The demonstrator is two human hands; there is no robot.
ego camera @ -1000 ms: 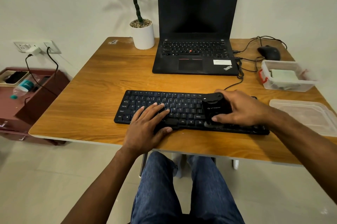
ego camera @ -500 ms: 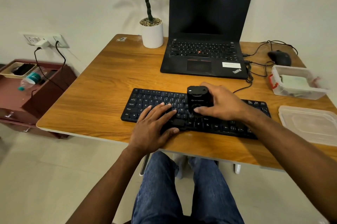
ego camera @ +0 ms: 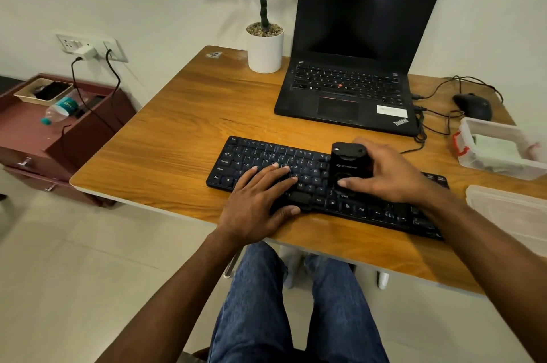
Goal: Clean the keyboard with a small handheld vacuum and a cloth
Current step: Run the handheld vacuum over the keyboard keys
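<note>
1. Your right hand (ego camera: pixel 393 176) grips the small handheld vacuum (ego camera: pixel 349 166) from its right side, fingers (ego camera: pixel 352 183) curled round the body. It stands on the keyboard (ego camera: pixel 322 185), right of the keyboard's middle. Keep that grip low and firm so the nozzle stays flat on the keys.

2. Your left hand (ego camera: pixel 260 200) lies flat on the keyboard's left half, fingers straight and holding nothing — it pins the board to the worktop (ego camera: pixel 183 126). Keep pressing down; I judge the board would slide otherwise.

3. Work row by row along the keyboard, slowly, so the suction has time to lift grit from between the keys. Overlap each pass slightly.

4. When the vacuum nears your left hand, shift that hand to a part of the keyboard already done — don't skip the keys beneath it.

5. Watch the cables (ego camera: pixel 420 129) behind the keyboard's right end, near the laptop (ego camera: pixel 355 81); keep the nozzle off them.

6. I cannot tell where the cloth is; something pale lies in the clear box (ego camera: pixel 500 152) right of the keyboard, but it is not plain what.
</note>
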